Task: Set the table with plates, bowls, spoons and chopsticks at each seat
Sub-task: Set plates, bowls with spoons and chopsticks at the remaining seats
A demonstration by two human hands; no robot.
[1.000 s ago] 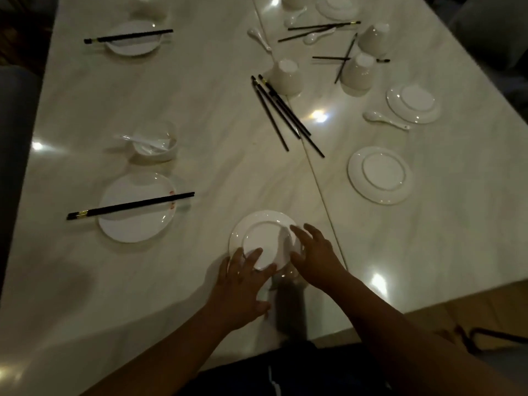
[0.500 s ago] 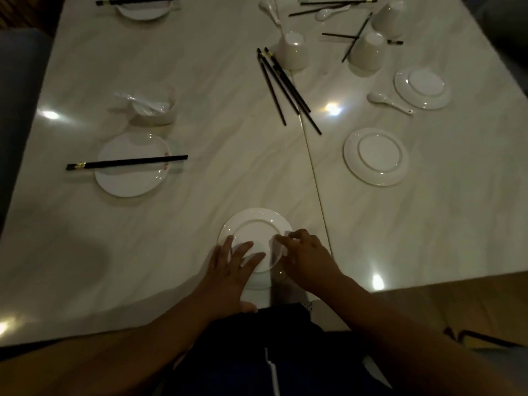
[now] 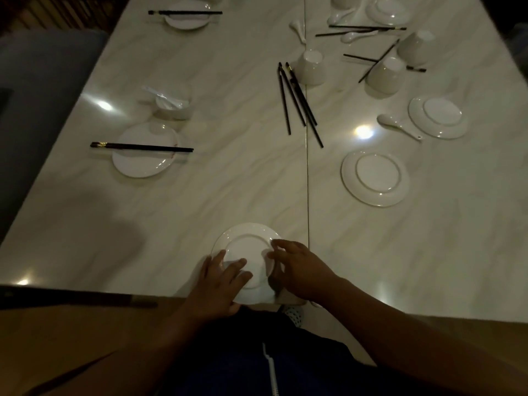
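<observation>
1. The person's got both hands on an upside-down white plate [image 3: 248, 247] sitting at the near edge of the marble table [image 3: 228, 181], just left of the seam down the middle; its near rim reaches the table edge.
2. Left hand [image 3: 220, 284] lies flat, fingers spread over the plate's near-left part, pressing on it rather than gripping.
3. Right hand [image 3: 300, 267] is curled at the plate's right rim, fingertips on the edge. Can't really tell if it's pinching the rim or just touching it, too dark.
4. Along the left edge there's a plate with black chopsticks [image 3: 141, 147] laid across it, and just past it a small bowl [image 3: 173, 105] with a white spoon inside.
5. Far-left corner has another plate [image 3: 186, 18] with chopsticks on top.
6. Loose black chopsticks [image 3: 297, 95] lie bunched near the seam, mid-table, next to an upside-down white cup [image 3: 311, 67].
7. On the right half, two more upside-down plates: one [image 3: 375, 178] near the middle, one [image 3: 438, 117] farther toward the right edge with a white spoon [image 3: 398, 125] just beside it.
8. Toward the far right sit two more overturned cups [image 3: 385, 77], scattered chopsticks and spoons.
</observation>
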